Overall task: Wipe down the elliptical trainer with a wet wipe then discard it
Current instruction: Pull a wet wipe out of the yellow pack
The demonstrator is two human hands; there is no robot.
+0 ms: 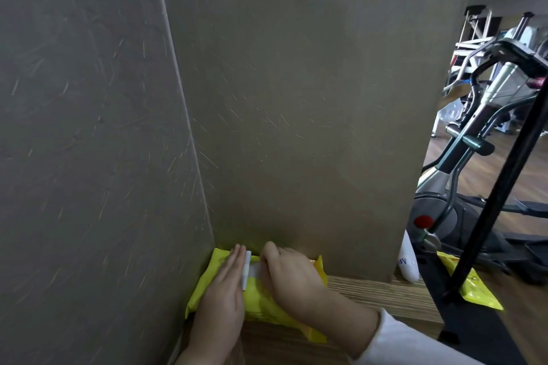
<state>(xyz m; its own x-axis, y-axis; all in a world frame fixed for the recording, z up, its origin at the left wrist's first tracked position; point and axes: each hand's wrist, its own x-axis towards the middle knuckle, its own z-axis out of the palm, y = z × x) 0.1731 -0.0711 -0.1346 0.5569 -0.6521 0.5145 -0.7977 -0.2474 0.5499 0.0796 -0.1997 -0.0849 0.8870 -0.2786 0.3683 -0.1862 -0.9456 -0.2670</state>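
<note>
A yellow wet-wipe pack (207, 287) lies on the wooden floor in a wall corner. Its white lid flap (246, 271) stands raised at the middle. My left hand (225, 290) rests flat on the pack's left half, fingers straight, beside the flap. My right hand (289, 275) sits over the pack's opening with fingers curled down into it; what they pinch is hidden. The elliptical trainer (462, 157), grey and black with a red knob, stands at the right past the wall edge.
Grey-brown walls (296, 98) fill most of the view. A black stand pole (498, 187) slants across the trainer. A second yellow pack (477, 290) and a white bottle (407, 261) lie on the floor by the wall's end. Chairs and clutter sit far right.
</note>
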